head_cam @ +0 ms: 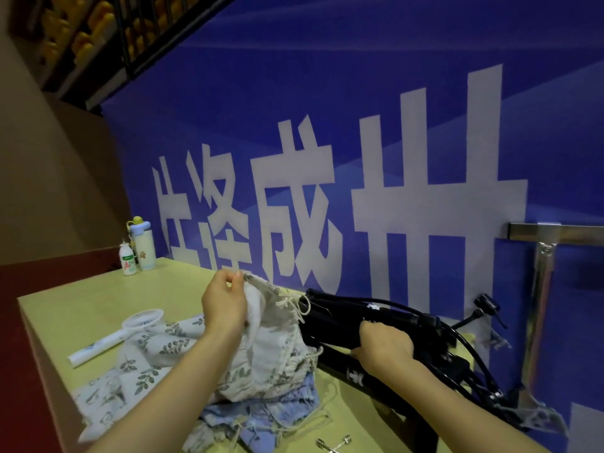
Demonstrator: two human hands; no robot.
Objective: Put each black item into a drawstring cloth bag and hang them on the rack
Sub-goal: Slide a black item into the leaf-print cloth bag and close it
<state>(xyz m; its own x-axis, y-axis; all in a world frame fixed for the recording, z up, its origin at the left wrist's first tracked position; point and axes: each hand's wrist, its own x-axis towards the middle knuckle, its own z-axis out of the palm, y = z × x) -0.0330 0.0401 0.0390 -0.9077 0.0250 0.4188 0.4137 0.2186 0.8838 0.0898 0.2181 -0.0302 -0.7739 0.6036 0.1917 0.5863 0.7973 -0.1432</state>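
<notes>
My left hand (225, 305) pinches the rim of a cream drawstring cloth bag (277, 325) with a leaf print and holds its mouth up and open. My right hand (382, 341) grips a long black item (330, 318) with black cables trailing from it, its end at the bag's mouth. More black items (451, 358) lie in a heap to the right, by the wall. Other cloth bags, leaf-printed (157, 358) and pale blue (268, 413), are piled on the yellow table (98, 299) under my arms. A metal rack (549, 256) stands at the far right.
A white handheld fan (114, 335) lies left of the bags. Two bottles (139, 250) stand at the table's far left corner. Small metal pieces (333, 444) rest near the front edge. A blue banner wall (327, 125) runs directly behind the table.
</notes>
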